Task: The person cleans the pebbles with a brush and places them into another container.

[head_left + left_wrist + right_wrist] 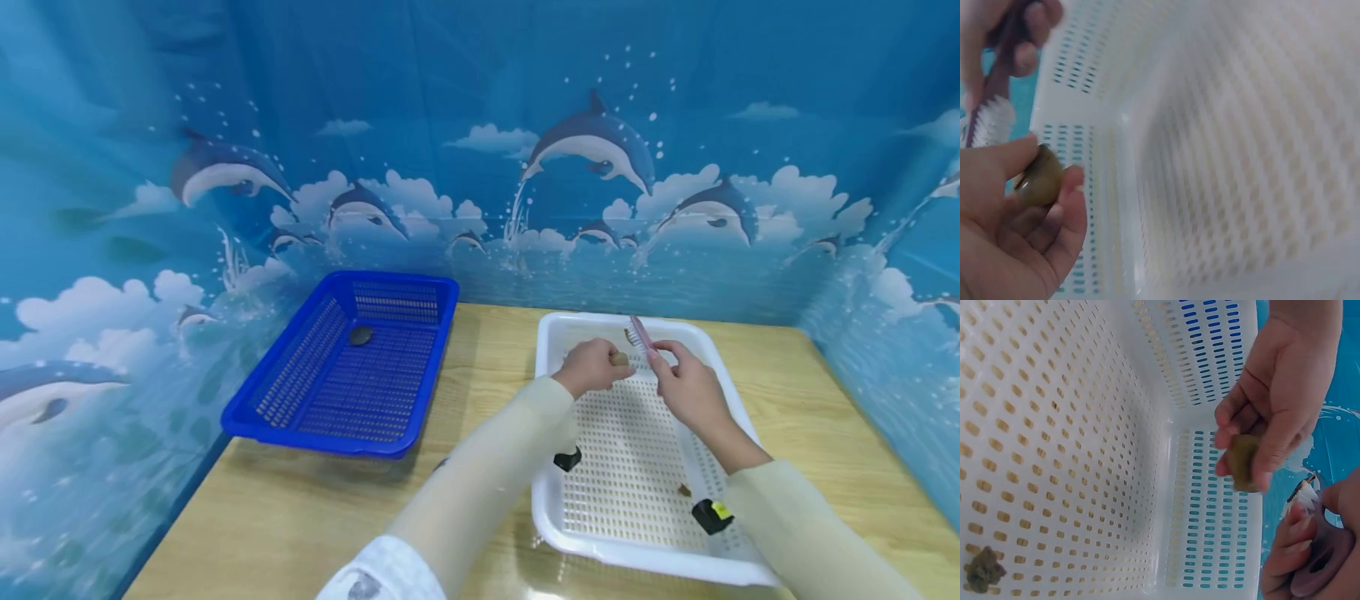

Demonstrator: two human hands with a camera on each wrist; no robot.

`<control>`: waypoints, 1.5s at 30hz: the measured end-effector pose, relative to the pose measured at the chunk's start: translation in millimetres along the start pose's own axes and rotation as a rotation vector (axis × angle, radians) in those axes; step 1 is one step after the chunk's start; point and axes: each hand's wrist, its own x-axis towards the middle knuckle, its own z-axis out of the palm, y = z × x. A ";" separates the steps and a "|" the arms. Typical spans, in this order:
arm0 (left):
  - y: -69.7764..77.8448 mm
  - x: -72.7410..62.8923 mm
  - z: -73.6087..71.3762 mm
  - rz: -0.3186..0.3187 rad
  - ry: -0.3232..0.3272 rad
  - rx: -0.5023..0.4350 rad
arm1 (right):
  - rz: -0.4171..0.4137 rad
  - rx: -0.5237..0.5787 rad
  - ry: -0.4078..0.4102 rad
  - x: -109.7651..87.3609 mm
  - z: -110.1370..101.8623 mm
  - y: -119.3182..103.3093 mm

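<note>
My left hand (591, 367) pinches a smooth, rounded olive-brown lump (1042, 181) between thumb and fingers, above the far part of the white basket (549, 500). The lump looks like a pebble or shell; the fingers hide part of it. Just to its right, my right hand (692, 390) grips a pinkish-purple scrubbing brush (642, 333) with white bristles and a looped handle (1325, 556). The bristles (992, 122) face toward the left hand, apart from the lump. A little brown matter (1302, 485) shows at the bristle tips.
A small brown clump (985, 570) lies on the white basket's floor, near its right side. To the left stands a blue basket (431, 375) with a dark grey rounded piece (361, 335) inside. Both baskets sit on a wood-grain table (300, 517) against a dolphin-print curtain (450, 100).
</note>
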 end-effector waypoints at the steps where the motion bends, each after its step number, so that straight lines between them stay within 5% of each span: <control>1: 0.8 -0.4 1.1 -0.043 0.015 -0.136 | -0.003 -0.001 0.002 0.1 -0.6 0.6; 5: 3.7 -3.3 5.5 -0.191 0.092 -0.646 | -0.016 0.002 0.017 0.7 -2.0 1.8; 7: 4.9 -4.9 6.6 -0.231 0.120 -0.827 | -0.020 0.010 0.023 1.5 -2.2 1.4; 11: 5.8 -7.0 6.2 -0.266 0.153 -1.084 | -0.034 0.022 0.035 3.4 -3.1 -0.1; 15: 5.6 -7.6 2.4 -0.241 0.167 -1.216 | -0.050 0.026 0.038 4.3 -4.3 -0.7; 31: -16.7 -12.0 -7.5 -0.208 0.058 -1.213 | -0.084 0.027 0.036 0.2 -1.4 -0.3; 45: -17.0 -10.5 -3.8 -0.266 0.107 -1.105 | -0.074 0.045 0.002 -3.6 -0.9 -1.8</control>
